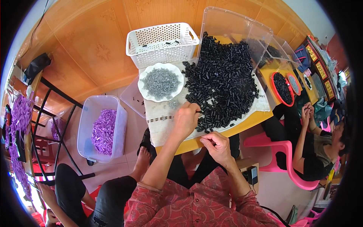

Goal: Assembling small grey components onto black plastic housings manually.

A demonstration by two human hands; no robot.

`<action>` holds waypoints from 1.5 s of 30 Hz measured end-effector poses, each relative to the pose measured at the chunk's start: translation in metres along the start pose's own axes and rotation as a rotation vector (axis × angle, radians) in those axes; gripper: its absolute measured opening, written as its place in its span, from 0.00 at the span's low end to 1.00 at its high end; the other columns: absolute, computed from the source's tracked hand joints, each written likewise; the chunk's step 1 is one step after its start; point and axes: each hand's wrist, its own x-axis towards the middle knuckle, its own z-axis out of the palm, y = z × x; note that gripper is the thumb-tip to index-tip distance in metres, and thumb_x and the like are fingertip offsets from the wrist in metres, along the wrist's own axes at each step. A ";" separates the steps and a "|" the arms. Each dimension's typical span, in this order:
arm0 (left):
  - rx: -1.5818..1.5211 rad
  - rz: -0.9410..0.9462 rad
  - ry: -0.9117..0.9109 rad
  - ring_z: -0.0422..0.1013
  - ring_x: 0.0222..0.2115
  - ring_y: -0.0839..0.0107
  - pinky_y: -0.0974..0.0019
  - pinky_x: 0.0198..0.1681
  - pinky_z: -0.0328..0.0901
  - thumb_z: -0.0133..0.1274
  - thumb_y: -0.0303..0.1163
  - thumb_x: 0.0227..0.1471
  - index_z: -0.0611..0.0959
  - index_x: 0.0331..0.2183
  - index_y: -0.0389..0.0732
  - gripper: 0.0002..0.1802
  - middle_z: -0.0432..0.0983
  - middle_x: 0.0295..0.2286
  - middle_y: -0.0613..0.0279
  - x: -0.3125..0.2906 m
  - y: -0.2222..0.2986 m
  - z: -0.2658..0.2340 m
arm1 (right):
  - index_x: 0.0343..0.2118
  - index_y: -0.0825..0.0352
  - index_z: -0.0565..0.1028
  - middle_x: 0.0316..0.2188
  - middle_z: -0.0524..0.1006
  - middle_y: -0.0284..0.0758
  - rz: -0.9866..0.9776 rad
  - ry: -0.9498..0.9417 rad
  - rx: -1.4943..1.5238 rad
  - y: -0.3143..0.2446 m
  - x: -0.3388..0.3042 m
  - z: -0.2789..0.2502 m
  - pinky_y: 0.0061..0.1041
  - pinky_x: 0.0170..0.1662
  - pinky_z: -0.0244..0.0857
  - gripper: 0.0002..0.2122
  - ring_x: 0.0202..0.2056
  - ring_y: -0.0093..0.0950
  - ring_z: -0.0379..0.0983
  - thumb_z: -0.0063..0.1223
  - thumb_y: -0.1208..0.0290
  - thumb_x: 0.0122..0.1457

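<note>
Reaching with the left grip (pixel 186 119) to the near-left border of a heap of short black plastic pieces (pixel 225 79) on the desk (pixel 247 123). Bending its fingertips down beside a dark piece; cannot tell whether clamped on it. Having most of the heap to the right of and beyond this grip. Holding the right grip (pixel 217 146) at the desk's near edge, just short of the heap, with thumb and forefinger curled close together; cannot tell whether clamped on anything. Facing, beyond the left grip, a scalloped white plate (pixel 141 84) of translucent grey pieces (pixel 160 83), near a white perforated basket (pixel 162 55).
</note>
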 end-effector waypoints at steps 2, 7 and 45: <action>-0.264 -0.089 0.019 0.75 0.28 0.60 0.62 0.32 0.71 0.57 0.22 0.44 0.81 0.31 0.37 0.07 0.75 0.28 0.52 -0.013 0.003 -0.004 | 0.30 0.70 0.76 0.24 0.75 0.34 0.020 0.033 -0.014 0.002 0.000 -0.001 0.18 0.24 0.64 0.03 0.21 0.20 0.71 0.59 0.80 0.52; -0.571 -0.167 0.105 0.75 0.28 0.72 0.71 0.32 0.71 0.58 0.19 0.43 0.81 0.30 0.35 0.07 0.76 0.28 0.59 -0.049 0.023 -0.018 | 0.36 0.70 0.76 0.27 0.75 0.31 0.147 0.129 0.188 0.000 -0.002 0.001 0.16 0.26 0.65 0.05 0.24 0.17 0.70 0.55 0.78 0.57; -1.414 -0.375 0.086 0.73 0.32 0.76 0.71 0.38 0.71 0.53 0.18 0.53 0.80 0.43 0.35 0.14 0.77 0.34 0.60 -0.119 0.032 -0.015 | 0.38 0.73 0.75 0.33 0.74 0.33 0.242 -0.012 0.555 -0.034 -0.020 0.006 0.16 0.30 0.68 0.06 0.28 0.18 0.72 0.52 0.79 0.59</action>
